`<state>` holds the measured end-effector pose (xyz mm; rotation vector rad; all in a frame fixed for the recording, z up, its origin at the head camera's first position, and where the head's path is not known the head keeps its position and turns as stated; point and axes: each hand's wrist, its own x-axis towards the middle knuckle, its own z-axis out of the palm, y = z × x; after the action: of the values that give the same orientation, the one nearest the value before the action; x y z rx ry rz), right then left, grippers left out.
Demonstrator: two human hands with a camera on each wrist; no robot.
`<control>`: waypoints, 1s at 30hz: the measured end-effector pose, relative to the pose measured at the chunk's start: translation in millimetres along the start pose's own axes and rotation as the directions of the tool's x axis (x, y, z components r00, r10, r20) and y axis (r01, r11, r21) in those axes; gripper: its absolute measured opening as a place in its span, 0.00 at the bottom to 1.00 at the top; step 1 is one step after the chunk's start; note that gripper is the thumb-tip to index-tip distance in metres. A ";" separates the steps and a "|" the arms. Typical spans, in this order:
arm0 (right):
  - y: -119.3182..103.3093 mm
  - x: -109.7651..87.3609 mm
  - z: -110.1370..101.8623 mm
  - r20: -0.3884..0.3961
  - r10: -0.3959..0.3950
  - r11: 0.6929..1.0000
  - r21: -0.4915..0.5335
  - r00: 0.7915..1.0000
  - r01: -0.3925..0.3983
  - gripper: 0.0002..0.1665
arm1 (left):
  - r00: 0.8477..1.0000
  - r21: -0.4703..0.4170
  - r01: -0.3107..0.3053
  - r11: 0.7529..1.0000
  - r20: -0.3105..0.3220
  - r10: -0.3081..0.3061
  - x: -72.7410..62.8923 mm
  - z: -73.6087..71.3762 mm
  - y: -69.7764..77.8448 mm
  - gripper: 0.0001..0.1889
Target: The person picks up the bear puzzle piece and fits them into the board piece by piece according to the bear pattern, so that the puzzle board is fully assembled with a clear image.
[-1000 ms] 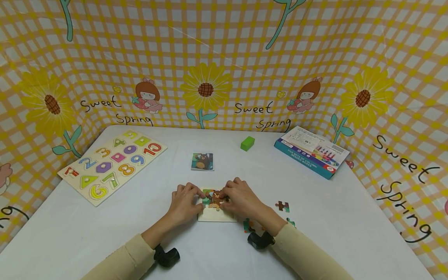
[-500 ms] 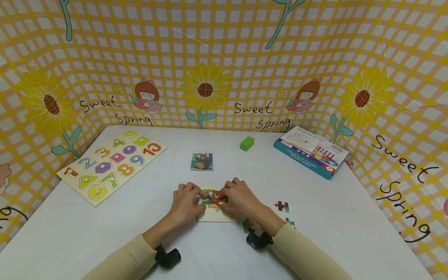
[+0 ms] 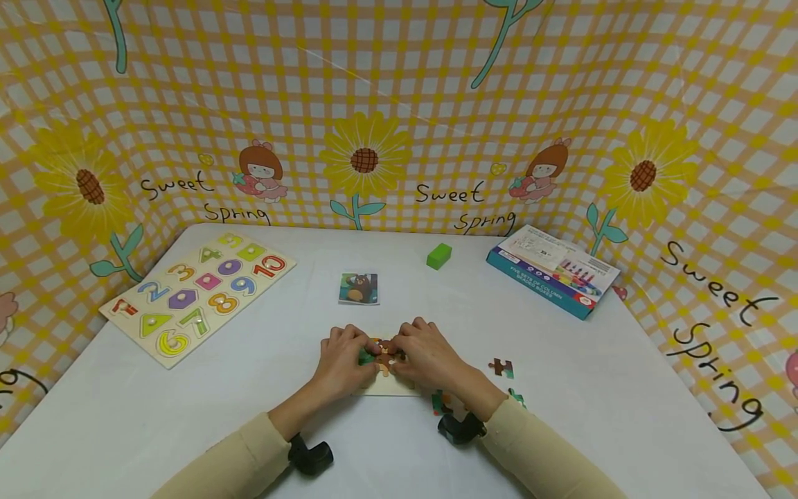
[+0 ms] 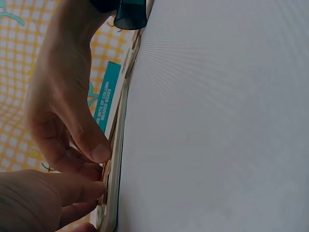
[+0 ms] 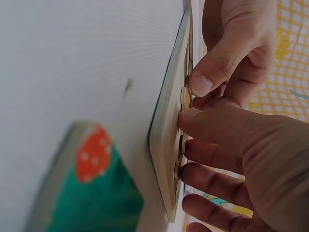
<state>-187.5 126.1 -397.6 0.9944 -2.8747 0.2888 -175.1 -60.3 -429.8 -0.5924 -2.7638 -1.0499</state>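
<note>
A small wooden puzzle board (image 3: 393,391) lies flat near the table's middle, with joined bear puzzle pieces (image 3: 384,367) on its far part. My left hand (image 3: 344,360) pinches at the left side of these pieces with thumb and fingers. From the right, my right hand (image 3: 431,357) pinches at the bear pieces, fingertips close to the left ones. In the right wrist view both thumbs meet over pieces along the board's edge (image 5: 166,121). The fingers hide much of the picture. Loose jigsaw pieces lie to the right, including a brown one (image 3: 501,367) and a green one (image 3: 516,398).
A bear picture card (image 3: 358,288) lies beyond the board. Farther back are a green block (image 3: 439,256) and a boxed bead set (image 3: 551,270) at right. A number-and-shape board (image 3: 204,299) lies at left. A patterned cloth wall (image 3: 399,90) surrounds the white table.
My left hand has shifted right, from the board's left edge onto the pieces, its fingertips now close to my right hand's. The right hand stays nearly in place.
</note>
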 end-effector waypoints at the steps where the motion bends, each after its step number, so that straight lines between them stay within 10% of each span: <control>1: 0.2 0.2 0.1 0.001 0.000 1.000 0.002 1.000 0.000 0.11 | 1.000 0.005 -0.001 1.000 -0.001 0.001 0.0 0.2 0.1 0.07; 30: 6.8 -5.4 4.3 -0.059 -0.017 0.998 0.055 0.998 0.021 0.10 | 1.000 0.029 0.024 0.999 0.011 -0.024 -0.7 0.9 2.5 0.06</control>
<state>-187.6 133.7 -403.7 1.0041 -2.8175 0.3914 -173.4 -58.2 -429.1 -0.5641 -2.7973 -1.0126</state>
